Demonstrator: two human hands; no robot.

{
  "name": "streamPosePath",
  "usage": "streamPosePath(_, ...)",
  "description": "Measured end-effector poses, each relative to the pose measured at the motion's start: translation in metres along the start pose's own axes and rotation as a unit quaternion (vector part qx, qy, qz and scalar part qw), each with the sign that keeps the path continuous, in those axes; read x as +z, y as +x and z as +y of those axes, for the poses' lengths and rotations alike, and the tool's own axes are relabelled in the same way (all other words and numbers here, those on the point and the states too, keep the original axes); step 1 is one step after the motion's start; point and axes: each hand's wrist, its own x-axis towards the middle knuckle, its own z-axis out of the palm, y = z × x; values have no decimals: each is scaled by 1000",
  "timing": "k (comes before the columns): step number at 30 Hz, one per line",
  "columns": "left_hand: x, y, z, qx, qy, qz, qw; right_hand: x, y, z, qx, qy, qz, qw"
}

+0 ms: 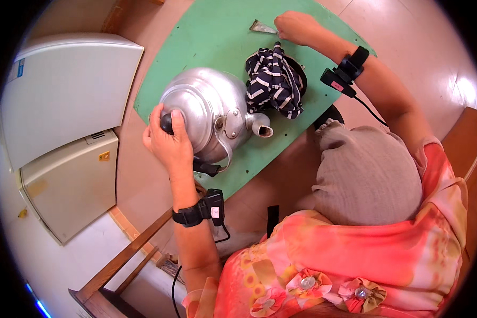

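Note:
A large silver metal kettle (222, 90) stands on the green table (196, 32), its short spout (261, 127) toward the right. My left hand (169, 138) is closed around the black knob (166, 123) of its lid. The kettle's bail handle (223, 151) is folded down on the near side. At the far side of the table my right hand (294, 29) is closed, fingers against one end of a small, flattened, greyish tube (263, 27). Its fingertips are partly hidden. Between kettle and right forearm lies a bunched black-and-white patterned cloth (273, 79).
A dark round rim (298, 73) shows beside the cloth. White appliances (71, 90) stand on the floor to the left. A wooden chair frame (127, 259) is at the lower left. Black wrist devices with cables (213, 208) are strapped to both forearms.

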Motion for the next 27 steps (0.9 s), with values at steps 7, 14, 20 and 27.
streamPosePath(7, -26, 14, -21, -108, -163, -34, 980, -29, -34, -3, 85, 376, -77, 919)
streamPosePath(14, -32, 39, -10, -118, -348, 1, 930, -28, -65, -43, 103, 586, -160, 787)
streamPosePath(20, -17, 36, 29, -56, -233, -37, 970, -27, -71, -32, 124, 650, -100, 743)
streamPosePath(27, 8, 31, 45, -22, -187, -16, 982, -55, -94, -34, 68, 808, -17, 585)
